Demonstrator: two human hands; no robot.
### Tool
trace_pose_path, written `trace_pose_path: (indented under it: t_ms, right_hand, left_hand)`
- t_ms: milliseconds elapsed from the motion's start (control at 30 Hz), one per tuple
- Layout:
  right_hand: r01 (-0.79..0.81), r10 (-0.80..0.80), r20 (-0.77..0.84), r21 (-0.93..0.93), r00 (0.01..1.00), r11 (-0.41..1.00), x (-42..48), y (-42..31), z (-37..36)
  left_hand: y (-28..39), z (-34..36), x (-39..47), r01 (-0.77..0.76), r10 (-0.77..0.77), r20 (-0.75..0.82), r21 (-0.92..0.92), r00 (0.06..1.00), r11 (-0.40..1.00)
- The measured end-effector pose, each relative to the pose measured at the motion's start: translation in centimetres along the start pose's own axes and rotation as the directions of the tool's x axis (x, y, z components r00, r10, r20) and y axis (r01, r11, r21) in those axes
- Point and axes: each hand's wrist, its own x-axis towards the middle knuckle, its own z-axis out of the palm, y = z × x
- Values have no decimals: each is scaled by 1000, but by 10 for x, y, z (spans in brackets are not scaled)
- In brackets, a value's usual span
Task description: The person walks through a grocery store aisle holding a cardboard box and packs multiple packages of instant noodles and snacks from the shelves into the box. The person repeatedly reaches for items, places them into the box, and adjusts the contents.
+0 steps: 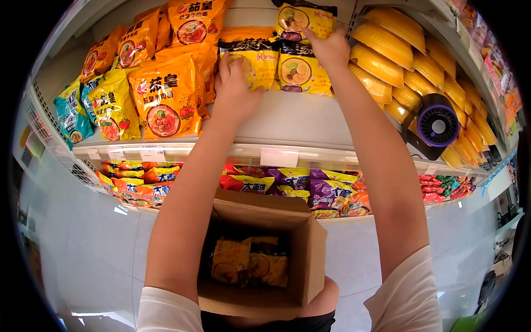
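Note:
My left hand (237,93) is at the front of a yellow and black instant noodle packet (265,68) on the shelf, its fingers over the packet's left part. Whether it grips or only presses there cannot be made out. My right hand (333,49) grasps the right edge of an upper noodle packet (293,20) of the same kind, thumb on its front. Directly below that one stands a matching packet (300,68). An opened cardboard box (316,261) sits before me at my lap, with yellow noodle packets (269,265) lying inside.
Orange noodle packets (164,97) stand at the left, beside yellow (114,103) and teal ones (74,110). Stacked golden trays (377,43) rise at the right, behind a round black device with a purple ring (438,124). The shelf's front edge (244,152) carries price labels; a lower shelf holds purple packets (332,193).

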Motion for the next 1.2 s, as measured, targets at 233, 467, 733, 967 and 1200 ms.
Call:
trace_pose_path:
  t_ms: [233,467,733,967,1200]
  right_hand:
    - [104,-210,204,434,956,895,-46,-14,-38]
    - [414,-543,233,432,807,801,-99,1,-71]
    - [262,-390,446,322,806,910,-143,11,-106]
    - [22,-271,554,413,788,910,-153,26,-123]
    - [-262,-64,666,377,743,889,-148,33,-122]
  left_hand:
    - [-1,-7,-1,65,-64,-11,41,998,997]
    - [-32,18,9,-217,243,-92,233,965,948]
    - [12,0,-12,-101,111,-86,115,990,988]
    - [13,-15,-10,-100,94,-185,-22,978,995]
    - [5,-9,-4,-75,62,-256,-39,965,996]
